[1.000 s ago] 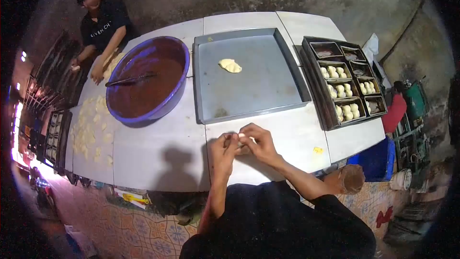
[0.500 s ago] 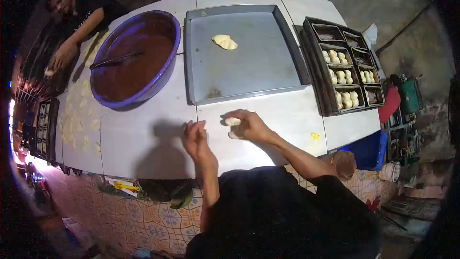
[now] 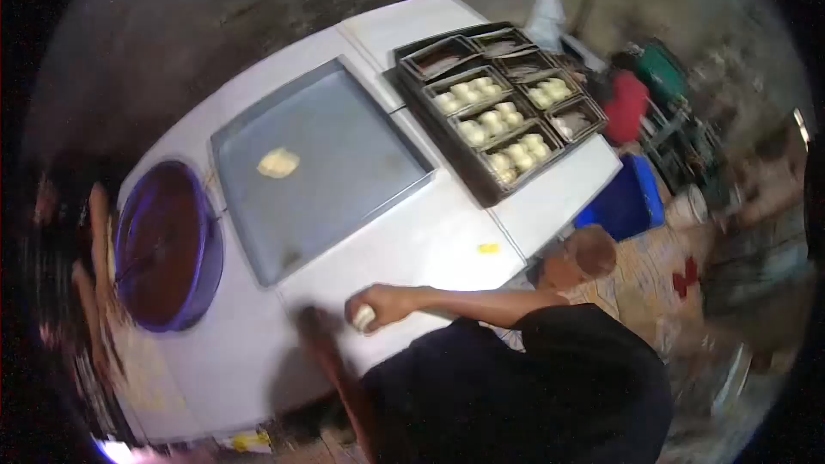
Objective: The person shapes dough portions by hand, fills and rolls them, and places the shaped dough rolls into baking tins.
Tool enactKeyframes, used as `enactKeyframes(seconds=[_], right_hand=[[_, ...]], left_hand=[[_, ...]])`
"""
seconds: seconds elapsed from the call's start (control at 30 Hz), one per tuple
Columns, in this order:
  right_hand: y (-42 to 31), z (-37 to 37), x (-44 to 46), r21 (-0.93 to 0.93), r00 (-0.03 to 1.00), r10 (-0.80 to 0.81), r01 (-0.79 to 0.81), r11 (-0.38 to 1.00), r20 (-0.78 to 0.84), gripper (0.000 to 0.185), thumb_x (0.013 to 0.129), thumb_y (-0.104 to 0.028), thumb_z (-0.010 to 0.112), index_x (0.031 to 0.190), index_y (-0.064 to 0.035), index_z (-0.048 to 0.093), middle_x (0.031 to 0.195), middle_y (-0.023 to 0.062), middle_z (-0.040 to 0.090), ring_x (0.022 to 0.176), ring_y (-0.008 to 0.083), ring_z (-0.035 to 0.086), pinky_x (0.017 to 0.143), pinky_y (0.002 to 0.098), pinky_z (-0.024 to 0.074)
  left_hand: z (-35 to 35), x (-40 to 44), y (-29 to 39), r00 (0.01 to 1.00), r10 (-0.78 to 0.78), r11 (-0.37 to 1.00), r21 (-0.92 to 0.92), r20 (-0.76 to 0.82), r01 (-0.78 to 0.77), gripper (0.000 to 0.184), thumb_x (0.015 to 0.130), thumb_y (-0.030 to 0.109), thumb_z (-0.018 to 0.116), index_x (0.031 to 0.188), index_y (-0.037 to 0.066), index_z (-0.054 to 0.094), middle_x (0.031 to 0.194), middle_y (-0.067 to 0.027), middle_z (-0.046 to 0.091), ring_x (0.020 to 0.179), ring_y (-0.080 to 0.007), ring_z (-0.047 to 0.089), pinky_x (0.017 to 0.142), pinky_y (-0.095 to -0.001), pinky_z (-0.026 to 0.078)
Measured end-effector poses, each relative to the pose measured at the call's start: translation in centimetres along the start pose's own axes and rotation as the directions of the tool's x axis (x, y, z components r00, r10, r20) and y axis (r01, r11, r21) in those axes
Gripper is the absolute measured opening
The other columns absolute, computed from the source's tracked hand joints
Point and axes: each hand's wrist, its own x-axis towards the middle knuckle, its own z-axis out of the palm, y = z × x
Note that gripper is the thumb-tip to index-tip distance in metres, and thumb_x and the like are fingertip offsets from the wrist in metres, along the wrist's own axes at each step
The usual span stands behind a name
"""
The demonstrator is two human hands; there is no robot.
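Dough ball [image 3: 364, 318] in the right hand [image 3: 388, 303], above the near part of the white table [image 3: 391, 249], with fingers curled round and clamped on it; lightly, by the look of it, so as to neither drop nor squash so soft a lump. Left hand [image 3: 319, 326] just beside, dark and badly blurred; cannot tell whether with fingers apart or together, nor whether with anything held.

Off to the right, on the tabletop, a small yellow scrap [image 3: 488, 248]. Past the table's right end, a brown container [image 3: 593, 253] and a blue bin [image 3: 650, 185], seemingly kept low to spare the work surface.

To the left, a deep purple tub [image 3: 213, 245] of brown paste [image 3: 159, 258], perhaps placed for sharing, with a co-worker's arms [image 3: 100, 232] just beyond, smeared. Ahead, a wide shallow tray [image 3: 352, 155], likely for easy reach; on its floor, a flattened piece of dough [image 3: 278, 162], well apart from the walls. To the right of the tray, a block of dark tins [image 3: 458, 144], with dough balls [image 3: 518, 157] packed side by side in four compartments, probably kept in line by the snug walls. Behind the tins, a pale bag-like shape [image 3: 546, 21], too blurred to name.
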Motion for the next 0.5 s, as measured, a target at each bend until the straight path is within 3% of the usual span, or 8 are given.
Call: enactKeyframes(seconds=[0.03,0.07,0.1,0.17,0.2,0.27,0.43,0.5], right_hand=[[-1.5,-1.9,-2.1,0.158,0.996,0.069,-0.077,0.984,0.055,0.039,0.071,-0.011,0.076,0.106,-0.0015,0.063,0.106,0.0106,0.064,0.1,0.0268,0.059,0.089,0.0354,0.0456],[-1.6,-4.4,-4.3,0.142,0.995,-0.094,0.096,0.985,-0.021,0.039,0.072,-0.013,0.077,0.107,-0.0019,0.063,0.108,0.0098,0.064,0.102,0.0215,0.058,0.091,0.0335,0.0447],[-2.6,-7.4,-6.9,0.138,0.987,-0.105,0.122,0.983,-0.119,0.042,0.073,-0.013,0.077,0.111,-0.0025,0.062,0.108,0.0092,0.063,0.102,0.0199,0.058,0.09,0.0338,0.0447],[-3.7,-14.3,-13.6,0.064,0.95,0.075,-0.058,0.996,-0.303,0.053,0.072,-0.027,0.079,0.117,-0.0055,0.06,0.114,0.0103,0.062,0.106,0.0235,0.058,0.094,0.0357,0.0438],[-2.3,-17.9,-17.1,-0.266,0.901,0.01,-0.139,0.954,-0.434,0.057,0.072,-0.028,0.081,0.12,-0.0064,0.059,0.117,0.01,0.06,0.109,0.0212,0.056,0.096,0.0353,0.0435],[-3.6,-25.3,-23.9,-0.211,0.78,0.122,-0.311,0.927,-0.614,0.059,0.071,-0.029,0.081,0.12,-0.0051,0.058,0.119,0.0101,0.059,0.112,0.0209,0.054,0.097,0.0337,0.0427],[0.1,-39.9,-35.6,-0.168,0.461,0.289,-0.725,0.668,-0.839,0.047,0.06,-0.015,0.071,0.104,-0.0032,0.063,0.097,0.0106,0.065,0.088,0.0224,0.06,0.079,0.0346,0.0493],[6.2,-42.7,-37.7,-0.135,0.479,0.356,-0.727,0.674,-0.802,0.045,0.059,-0.014,0.069,0.102,-0.0028,0.063,0.096,0.0118,0.065,0.087,0.0228,0.061,0.077,0.0355,0.0496]], left_hand=[[0.2,-0.2,0.9,1.0,-0.01,1.0,0.007,-0.023,0.01,0.025,0.091,0.019,0.056,0.104,-0.002,0.06,0.1,-0.0107,0.063,0.096,-0.0255,0.058,0.079,-0.0381,0.049],[0.2,-0.4,2.0,0.999,-0.014,1.0,0.015,-0.05,0.015,0.026,0.091,0.02,0.056,0.104,-0.002,0.06,0.098,-0.0112,0.063,0.094,-0.0257,0.058,0.078,-0.0383,0.049],[0.3,-0.5,3.0,0.997,-0.011,0.999,0.029,-0.075,0.013,0.026,0.091,0.021,0.055,0.103,-0.002,0.06,0.097,-0.0117,0.063,0.092,-0.026,0.058,0.077,-0.0385,0.049],[0.8,-0.4,4.8,0.995,0.015,0.998,0.061,-0.103,-0.008,0.028,0.092,0.022,0.054,0.101,-0.003,0.061,0.094,-0.0127,0.063,0.088,-0.0265,0.058,0.075,-0.0388,0.049],[0.8,-0.5,5.5,0.994,0.029,0.997,0.077,-0.109,-0.021,0.028,0.093,0.023,0.054,0.1,-0.003,0.061,0.093,-0.0132,0.063,0.086,-0.0268,0.057,0.073,-0.039,0.049],[1.5,-0.4,7.0,0.99,0.044,0.993,0.111,-0.132,-0.03,0.03,0.094,0.025,0.053,0.099,-0.004,0.062,0.09,-0.0142,0.062,0.082,-0.0273,0.057,0.071,-0.0393,0.049],[3.4,0.2,10.2,0.984,0.049,0.987,0.156,-0.171,-0.022,0.037,0.096,0.029,0.05,0.095,-0.005,0.063,0.083,-0.0166,0.062,0.072,-0.0286,0.056,0.065,-0.0401,0.048],[3.9,0.6,10.8,0.986,0.047,0.987,0.158,-0.16,-0.021,0.039,0.097,0.031,0.049,0.093,-0.006,0.064,0.081,-0.0176,0.062,0.069,-0.0291,0.055,0.063,-0.0405,0.048]])
